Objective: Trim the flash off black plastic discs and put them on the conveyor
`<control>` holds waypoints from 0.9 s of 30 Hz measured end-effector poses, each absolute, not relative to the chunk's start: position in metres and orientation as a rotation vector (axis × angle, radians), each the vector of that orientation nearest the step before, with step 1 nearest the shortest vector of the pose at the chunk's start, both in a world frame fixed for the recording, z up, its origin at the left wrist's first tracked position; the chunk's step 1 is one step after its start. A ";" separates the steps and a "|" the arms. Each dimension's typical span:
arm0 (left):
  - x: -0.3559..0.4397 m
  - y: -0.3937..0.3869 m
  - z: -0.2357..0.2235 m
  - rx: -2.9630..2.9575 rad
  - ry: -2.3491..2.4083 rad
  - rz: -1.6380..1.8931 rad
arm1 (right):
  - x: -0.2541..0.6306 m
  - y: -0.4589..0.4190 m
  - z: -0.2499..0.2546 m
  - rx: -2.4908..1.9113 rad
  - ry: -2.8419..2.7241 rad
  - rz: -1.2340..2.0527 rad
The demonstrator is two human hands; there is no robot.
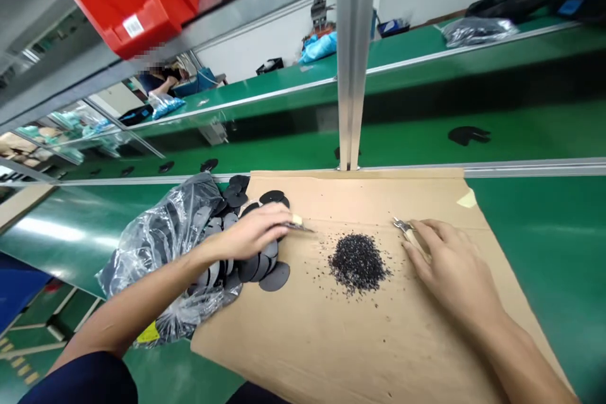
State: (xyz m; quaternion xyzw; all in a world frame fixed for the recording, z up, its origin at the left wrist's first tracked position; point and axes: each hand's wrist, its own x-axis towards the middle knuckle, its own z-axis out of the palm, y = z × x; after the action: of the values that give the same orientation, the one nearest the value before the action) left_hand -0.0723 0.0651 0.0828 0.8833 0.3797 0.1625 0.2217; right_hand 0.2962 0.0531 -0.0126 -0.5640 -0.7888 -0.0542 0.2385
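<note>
We have a green work surface point(544, 214) spreading across the frame, and on it a brown cardboard sheet point(303, 341) from the centre to the lower right. A clear plastic bag point(151, 233) lies at centre left, open towards the cardboard, and a metal post point(351, 63) stands at upper centre. A red bin point(137, 0) sits at upper left.

Our right hand point(454, 265), right of centre, is closed around a metal-tipped tool point(402, 225), its tip pointing to the upper left. Our left hand point(253, 230), left of centre, pinches a thin dark piece point(300, 226) above the cardboard.

Black slotted discs point(275, 276) spill from the bag onto the cardboard's left side, beneath and around our left hand. Between our hands, at the middle of the frame, small black bits point(358, 262) form a heap on the cardboard, with strays scattered around it.
</note>
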 end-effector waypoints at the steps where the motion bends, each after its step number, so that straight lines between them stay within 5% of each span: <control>1: -0.078 0.085 0.082 2.510 1.135 0.437 | 0.296 0.053 -0.012 -1.548 -2.159 -0.155; 9: -0.092 0.219 0.043 2.373 1.870 0.486 | 0.298 0.051 -0.008 -1.570 -2.104 -0.078; 27: -0.103 0.279 0.041 2.058 2.181 0.051 | 0.299 0.048 -0.010 -1.589 -2.122 -0.067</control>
State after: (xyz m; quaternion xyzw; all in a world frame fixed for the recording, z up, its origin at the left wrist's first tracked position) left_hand -0.1026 0.2791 0.0406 0.6843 0.7255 0.0170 0.0712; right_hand 0.2986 0.0481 -0.0100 -0.5812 -0.7764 -0.0244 0.2425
